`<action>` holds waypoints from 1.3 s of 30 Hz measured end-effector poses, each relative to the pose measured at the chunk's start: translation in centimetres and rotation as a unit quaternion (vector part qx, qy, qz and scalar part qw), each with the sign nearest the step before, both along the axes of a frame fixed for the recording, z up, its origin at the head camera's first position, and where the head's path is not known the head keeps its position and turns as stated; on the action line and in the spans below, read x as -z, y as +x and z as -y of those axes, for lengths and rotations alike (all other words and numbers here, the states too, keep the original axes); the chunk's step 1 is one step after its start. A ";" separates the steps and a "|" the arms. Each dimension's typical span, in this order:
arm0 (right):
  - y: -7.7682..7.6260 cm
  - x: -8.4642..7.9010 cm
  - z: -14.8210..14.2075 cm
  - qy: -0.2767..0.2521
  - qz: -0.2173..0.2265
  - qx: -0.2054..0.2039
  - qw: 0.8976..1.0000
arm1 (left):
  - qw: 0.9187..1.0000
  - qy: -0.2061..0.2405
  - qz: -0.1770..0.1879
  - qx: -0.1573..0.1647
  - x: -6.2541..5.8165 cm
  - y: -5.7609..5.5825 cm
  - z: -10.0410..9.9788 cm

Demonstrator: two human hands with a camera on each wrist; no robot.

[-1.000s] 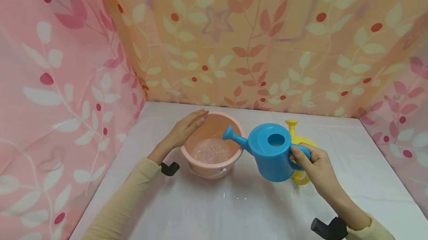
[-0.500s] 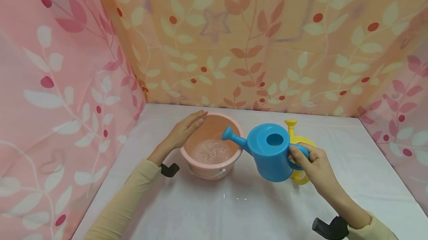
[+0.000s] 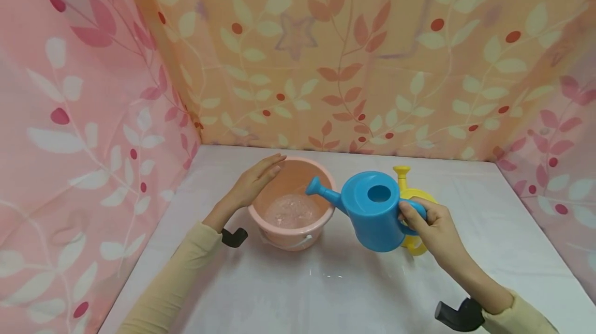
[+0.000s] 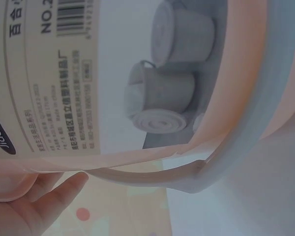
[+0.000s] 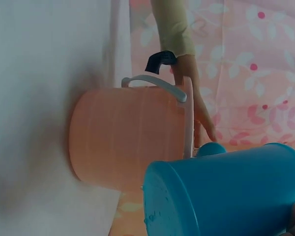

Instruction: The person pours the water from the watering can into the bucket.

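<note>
A peach bucket [image 3: 279, 234] with a white handle [image 3: 302, 242] stands on the white-covered table, water [image 3: 291, 211] rippling inside. My left hand [image 3: 251, 184] lies at its left rim, fingers straight; the left wrist view shows fingers [image 4: 64, 196] beside the bucket's labelled wall [image 4: 113, 160]. With my right hand [image 3: 435, 228] I grip the handle of a blue watering can [image 3: 374, 228], thumb on top. The can is raised and tilted left, its spout head [image 3: 314, 185] over the bucket's right side. Drops cling to the can's base [image 5: 162, 206] in the right wrist view.
Behind the blue can, a yellow watering can [image 3: 402, 176] stands partly hidden on the table [image 3: 470, 199]. Small wet spots [image 3: 332, 276] mark the table in front. Floral cloth walls enclose the back [image 3: 298, 91] and both sides. Each wrist wears a black camera mount [image 3: 234, 237].
The head view has shifted slightly, moving everything a little left in the picture. Both hands keep their places at the bucket and on the blue can. The water's ripples vary.
</note>
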State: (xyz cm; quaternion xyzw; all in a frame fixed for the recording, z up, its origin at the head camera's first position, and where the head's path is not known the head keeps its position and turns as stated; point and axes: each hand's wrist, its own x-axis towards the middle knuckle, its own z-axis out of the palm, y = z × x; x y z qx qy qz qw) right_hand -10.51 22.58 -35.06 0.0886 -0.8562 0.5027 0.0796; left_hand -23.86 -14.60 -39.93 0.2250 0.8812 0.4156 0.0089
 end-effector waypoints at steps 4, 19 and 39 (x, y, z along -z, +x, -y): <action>0.0 0.1 0.1 -0.006 -0.004 -0.003 1.000 | 1.000 0.003 -0.002 0.003 -0.1 0.0 0.1; -0.2 -0.3 -0.1 -0.011 -0.004 -0.013 1.000 | 1.000 -0.001 0.004 0.001 0.2 -0.1 0.1; -0.3 -0.4 -0.1 0.013 -0.004 -0.011 1.000 | 1.000 -0.001 -0.001 -0.001 0.0 0.0 0.1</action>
